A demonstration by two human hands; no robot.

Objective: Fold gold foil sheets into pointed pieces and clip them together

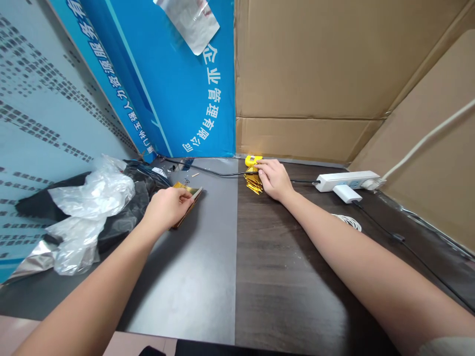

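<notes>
So from where I'm standing, far left there's a pale blue panel printed with rows of dark characters (40, 89), and up against it a heap of crumpled clear plastic bags (102, 193) on top of some rumpled black plastic (122, 220). Next along is a bright blue panel with white lettering (178, 99), with a wrinkled silver pouch (196, 24) up near its top.

In front of that, the left hand (168, 205) is over the grey half of the worktop (193, 287), pinching a flat, gold-coloured stack with a pale strip along one edge (187, 188) between thumb and fingers. A thin black cable (222, 174) runs along behind it.

Moving right, onto the dark wood-grain half: a little fanned pile of shiny gold foil pieces (253, 185) sits near the cardboard wall (308, 74), with a small bright yellow block (253, 160) just behind. The right hand (274, 179) is right at that pile, fingers bent and close together; honestly can't tell if it's gripping any foil or just touching.

Past the wrist there's a long white power strip (356, 179) with a chunky white adapter (347, 194) plugged in, and a loose white cable coil (349, 222) peeking out beside the forearm.
</notes>
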